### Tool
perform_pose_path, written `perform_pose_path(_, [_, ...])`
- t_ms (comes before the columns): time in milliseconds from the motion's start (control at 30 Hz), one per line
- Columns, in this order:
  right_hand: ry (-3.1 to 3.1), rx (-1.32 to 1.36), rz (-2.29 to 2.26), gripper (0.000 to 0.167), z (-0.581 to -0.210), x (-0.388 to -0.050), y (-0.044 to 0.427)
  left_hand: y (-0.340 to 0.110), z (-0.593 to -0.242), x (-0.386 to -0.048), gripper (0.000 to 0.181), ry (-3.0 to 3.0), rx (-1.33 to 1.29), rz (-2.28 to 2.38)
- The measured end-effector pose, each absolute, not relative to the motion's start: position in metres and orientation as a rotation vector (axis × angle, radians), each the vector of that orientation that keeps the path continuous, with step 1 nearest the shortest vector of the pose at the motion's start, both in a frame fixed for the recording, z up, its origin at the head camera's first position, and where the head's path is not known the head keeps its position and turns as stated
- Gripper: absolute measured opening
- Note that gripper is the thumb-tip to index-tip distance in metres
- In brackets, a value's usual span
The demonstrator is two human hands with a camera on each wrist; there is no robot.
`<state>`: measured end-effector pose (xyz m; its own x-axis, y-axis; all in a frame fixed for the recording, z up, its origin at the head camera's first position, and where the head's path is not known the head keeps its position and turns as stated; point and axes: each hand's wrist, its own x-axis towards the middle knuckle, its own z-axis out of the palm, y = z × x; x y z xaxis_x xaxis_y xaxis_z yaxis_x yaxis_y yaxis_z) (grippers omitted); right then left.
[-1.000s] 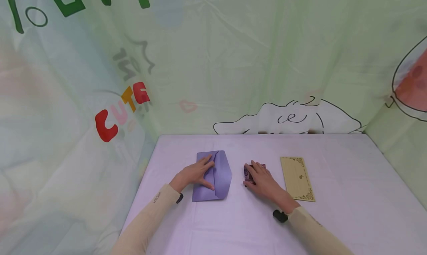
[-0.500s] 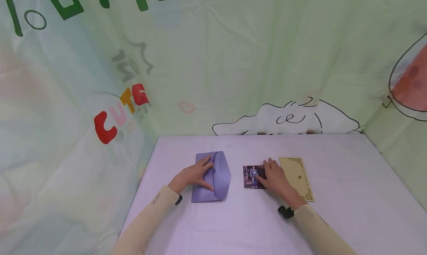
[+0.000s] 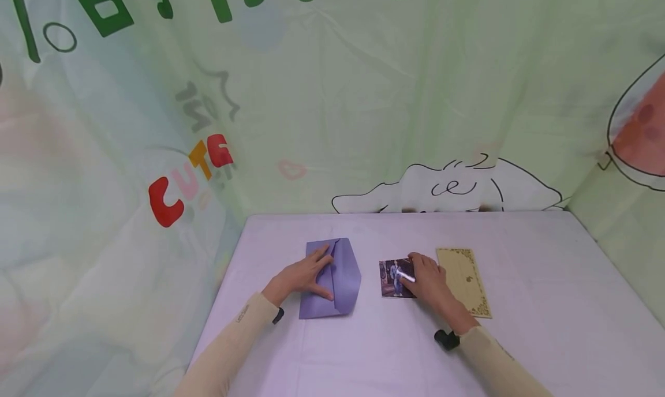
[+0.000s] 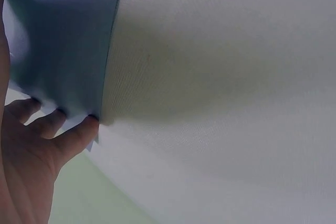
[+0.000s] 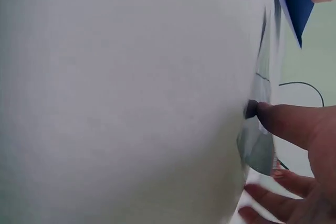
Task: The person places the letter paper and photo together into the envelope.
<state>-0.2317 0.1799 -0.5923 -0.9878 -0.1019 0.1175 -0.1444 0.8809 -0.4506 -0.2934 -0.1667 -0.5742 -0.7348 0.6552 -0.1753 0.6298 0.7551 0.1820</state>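
My left hand [image 3: 300,276] rests with spread fingers on a purple envelope [image 3: 347,278], whose flap lies unfolded to the right. In the left wrist view, fingertips [image 4: 90,121] touch the edge of the envelope [image 4: 63,40]. Right of it is a small glossy photo [image 3: 391,281] showing a figure in blue clothing. My right hand [image 3: 432,283] pinches this photo by its right side, the thumb on top and fingers at the edge. The right wrist view has the photo [image 5: 257,148] nearly edge-on, seemingly lifted a little on that side.
A tan card [image 3: 464,278] with ornate corner patterns lies just beyond the right hand, partly behind the wrist. A pale lilac cloth covers the table [image 3: 332,362]. Printed curtains [image 3: 322,97] hang behind the table and at its sides.
My right hand has slid right from over the photo to its right edge, uncovering the picture, and its fingers have curled in. Glare now shows on the photo. The left hand stays put.
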Motion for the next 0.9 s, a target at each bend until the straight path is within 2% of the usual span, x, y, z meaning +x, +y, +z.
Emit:
perform_pose_path(267, [-2.945,0.205,0.982,0.063,-0.594,-0.234,0.182,-0.167,-0.576,-0.292,0.091,2.741,1.023,0.167])
perform_pose_path(467, [-2.939,0.195,1.241,0.052,-0.589,-0.237,0.194,-0.166,-0.575,-0.292,0.090,2.740,1.021,0.165])
perform_pose_path(633, [-2.944,0.215,1.336,0.045,-0.586,-0.242,0.202,-0.166,-0.575,-0.292,0.090,2.738,1.022,0.170])
perform_pose_path(900, [-2.945,0.216,1.389,0.046,-0.586,-0.244,0.204,-0.167,-0.575,-0.292,0.089,2.736,1.026,0.158])
